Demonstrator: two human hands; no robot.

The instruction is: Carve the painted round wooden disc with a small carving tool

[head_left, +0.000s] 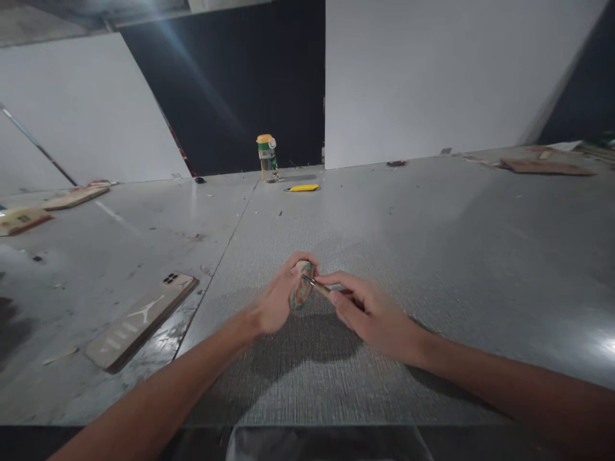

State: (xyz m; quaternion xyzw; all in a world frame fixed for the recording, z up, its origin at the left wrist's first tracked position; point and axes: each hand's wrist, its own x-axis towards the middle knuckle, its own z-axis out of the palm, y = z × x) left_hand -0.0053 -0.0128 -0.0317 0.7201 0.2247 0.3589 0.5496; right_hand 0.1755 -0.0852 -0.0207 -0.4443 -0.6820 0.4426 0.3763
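A painted oval piece (pixel 298 297) sits in the left hand (pixel 277 299).

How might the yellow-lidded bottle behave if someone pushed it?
The bottle stands upright, taller than wide, so a push near its top would probably tip it. Its see-through sides hold their shape, suggesting stiffness. Once down, its roundish body might roll.

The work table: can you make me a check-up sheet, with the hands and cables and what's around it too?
Surface: grey table, with a seam and scattered specks.
Job's things: patterned piece; wooden-handled tool, metal tip at the piece.
Clutter: phone, thin stick, yellow cutter, bottle with a yellow lid.
Hands: left hand grips the piece; right hand holds the tool.
Cables: nothing seen.
Surroundings: white panels and a dark panel behind the table.
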